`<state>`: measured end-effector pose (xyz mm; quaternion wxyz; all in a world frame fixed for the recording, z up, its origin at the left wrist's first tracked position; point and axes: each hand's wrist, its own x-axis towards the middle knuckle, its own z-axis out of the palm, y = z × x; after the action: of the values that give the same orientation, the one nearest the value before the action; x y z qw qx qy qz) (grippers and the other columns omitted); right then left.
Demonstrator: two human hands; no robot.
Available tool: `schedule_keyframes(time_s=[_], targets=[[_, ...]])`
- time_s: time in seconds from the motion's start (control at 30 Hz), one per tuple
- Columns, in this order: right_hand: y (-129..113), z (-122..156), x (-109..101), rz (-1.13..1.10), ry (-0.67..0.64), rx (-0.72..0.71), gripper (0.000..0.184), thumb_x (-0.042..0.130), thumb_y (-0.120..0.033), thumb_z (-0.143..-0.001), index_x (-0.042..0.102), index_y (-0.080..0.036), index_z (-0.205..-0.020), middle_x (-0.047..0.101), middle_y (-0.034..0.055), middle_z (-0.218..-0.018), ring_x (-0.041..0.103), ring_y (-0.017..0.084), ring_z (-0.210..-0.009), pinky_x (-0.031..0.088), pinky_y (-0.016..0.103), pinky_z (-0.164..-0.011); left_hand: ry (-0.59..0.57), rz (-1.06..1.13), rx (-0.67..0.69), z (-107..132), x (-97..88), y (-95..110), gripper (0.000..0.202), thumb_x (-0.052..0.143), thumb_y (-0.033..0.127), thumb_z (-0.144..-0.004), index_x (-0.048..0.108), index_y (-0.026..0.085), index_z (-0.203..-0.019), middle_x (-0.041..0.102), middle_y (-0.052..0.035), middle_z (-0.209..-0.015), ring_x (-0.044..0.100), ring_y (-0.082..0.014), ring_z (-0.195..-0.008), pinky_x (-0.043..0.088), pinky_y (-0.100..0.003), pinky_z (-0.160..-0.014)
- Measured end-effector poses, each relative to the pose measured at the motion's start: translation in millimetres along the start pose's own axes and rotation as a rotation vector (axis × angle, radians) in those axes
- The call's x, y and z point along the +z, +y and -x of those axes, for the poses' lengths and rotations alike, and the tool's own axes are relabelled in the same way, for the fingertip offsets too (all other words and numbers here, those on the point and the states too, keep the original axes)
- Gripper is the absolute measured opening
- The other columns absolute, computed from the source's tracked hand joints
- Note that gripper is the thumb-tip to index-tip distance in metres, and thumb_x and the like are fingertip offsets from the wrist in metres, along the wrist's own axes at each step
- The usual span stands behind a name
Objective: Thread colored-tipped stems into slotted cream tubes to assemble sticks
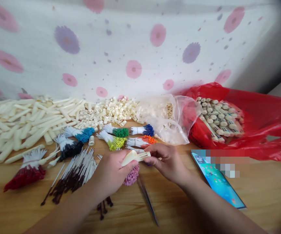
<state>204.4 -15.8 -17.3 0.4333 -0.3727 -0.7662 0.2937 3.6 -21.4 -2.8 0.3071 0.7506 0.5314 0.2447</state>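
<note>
My left hand [110, 172] is closed round a cream plastic tube [130, 158], its wide end facing up and left. At the tube's right end sits a slotted cream cap [143, 156], pinched between the thumb and fingers of my right hand [168, 162]. Whether the cap is fully seated on the tube I cannot tell. Just below the hands lies a bundle of pink-tipped sticks [132, 176], partly covered by my left hand. A pair of metal tweezers [147, 201] rests on the wooden table [179, 208] beneath my right hand.
Cream tubes [28, 120] and slotted caps [116, 110] are heaped at the back. Colour-tipped bundles, including orange [148, 140] and dark brown [74, 175], lie in front. A clear bag [164, 120], a red bag [259, 120] of assembled pieces and a phone [218, 182] are at right.
</note>
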Motion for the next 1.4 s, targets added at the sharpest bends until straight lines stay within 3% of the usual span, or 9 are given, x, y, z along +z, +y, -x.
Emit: schedule_keyframes(time_s=[0.13, 0.33, 0.5, 0.6, 0.73, 0.83, 1.03, 1.2, 1.4], targets=[[-3, 1, 3, -0.013, 0.037, 0.005, 0.021, 0.063, -0.037, -0.083, 0.064, -0.016, -0.083, 0.062, 0.0015, -0.07, 0.053, 0.011, -0.06, 0.042, 0.022, -0.055, -0.027, 0.006, 0.014, -1, -4.5, -1, 0.03, 0.051, 0.04, -0.082, 0.068, 0.015, -0.084, 0.066, -0.0006, -0.067, 0.059, -0.0154, -0.061, 0.043, -0.024, -0.056], [-3, 1, 3, -0.18, -0.046, 0.118, 0.028, 0.061, -0.044, -0.083, 0.059, -0.016, -0.077, 0.054, -0.0013, -0.063, 0.046, 0.009, -0.057, 0.037, 0.021, -0.051, -0.012, -0.056, 0.131, -2, -7.2, -3, 0.026, 0.053, 0.036, -0.083, 0.07, 0.017, -0.086, 0.069, -0.0001, -0.069, 0.061, -0.014, -0.059, 0.044, -0.021, -0.053], [0, 0, 10, -0.111, -0.029, 0.247, 0.043, 0.043, -0.052, -0.09, 0.05, -0.018, -0.065, 0.048, -0.0024, -0.053, 0.043, 0.009, -0.048, 0.032, 0.02, -0.044, 0.244, -0.276, 0.44, 0, -0.8, -7, 0.02, 0.054, 0.024, -0.082, 0.07, 0.019, -0.094, 0.073, -0.0037, -0.083, 0.067, -0.0162, -0.071, 0.05, -0.024, -0.065], [0, 0, 11, -0.111, -0.034, 0.239, 0.046, 0.036, -0.051, -0.093, 0.05, -0.017, -0.066, 0.05, -0.0014, -0.056, 0.045, 0.009, -0.051, 0.035, 0.02, -0.048, 0.354, -0.398, 0.565, 0, 0.2, -11, 0.022, 0.053, 0.02, -0.081, 0.068, 0.017, -0.097, 0.073, -0.0061, -0.086, 0.067, -0.0182, -0.074, 0.052, -0.027, -0.068], [-2, 2, 4, -0.261, -0.077, 0.123, 0.031, 0.056, -0.044, -0.086, 0.057, -0.018, -0.102, 0.06, 0.0028, -0.084, 0.055, 0.013, -0.073, 0.044, 0.024, -0.064, 0.345, -0.355, 0.559, -2, -2.1, -13, 0.019, 0.055, 0.02, -0.082, 0.067, 0.016, -0.096, 0.073, -0.0048, -0.086, 0.068, -0.0165, -0.074, 0.053, -0.026, -0.066], [-3, 2, 4, -0.205, -0.076, 0.125, 0.024, 0.056, -0.041, -0.087, 0.058, -0.017, -0.091, 0.056, 0.0006, -0.075, 0.05, 0.011, -0.066, 0.041, 0.022, -0.06, 0.332, -0.346, 0.586, -3, -2.3, -11, 0.02, 0.054, 0.02, -0.083, 0.066, 0.016, -0.098, 0.073, -0.0042, -0.088, 0.068, -0.0155, -0.076, 0.053, -0.025, -0.068], [-1, -1, 14, -0.169, -0.027, 0.228, 0.046, 0.035, -0.051, -0.093, 0.044, -0.018, -0.063, 0.041, -0.003, -0.057, 0.038, 0.009, -0.053, 0.032, 0.02, -0.047, 0.415, -0.526, 0.696, -2, -1.8, -10, 0.027, 0.048, 0.013, -0.079, 0.065, 0.015, -0.1, 0.073, -0.0064, -0.087, 0.068, -0.0189, -0.074, 0.053, -0.029, -0.066], [-1, 2, 9, -0.152, -0.016, 0.088, 0.028, 0.055, -0.044, -0.087, 0.057, -0.017, -0.095, 0.057, 0.0005, -0.075, 0.05, 0.011, -0.064, 0.04, 0.022, -0.058, 0.341, -0.432, 0.602, -3, -2.7, -11, 0.021, 0.053, 0.021, -0.083, 0.066, 0.016, -0.098, 0.073, -0.0053, -0.086, 0.067, -0.0176, -0.072, 0.051, -0.027, -0.064], [1, 1, 18, -0.034, 0.045, 0.203, 0.023, 0.05, -0.038, -0.09, 0.055, -0.017, -0.083, 0.053, -0.0012, -0.067, 0.047, 0.011, -0.061, 0.036, 0.022, -0.055, 0.279, -0.34, 0.488, -4, -0.2, -14, 0.018, 0.057, 0.021, -0.082, 0.068, 0.015, -0.095, 0.073, -0.0051, -0.087, 0.068, -0.018, -0.076, 0.049, -0.026, -0.066]])
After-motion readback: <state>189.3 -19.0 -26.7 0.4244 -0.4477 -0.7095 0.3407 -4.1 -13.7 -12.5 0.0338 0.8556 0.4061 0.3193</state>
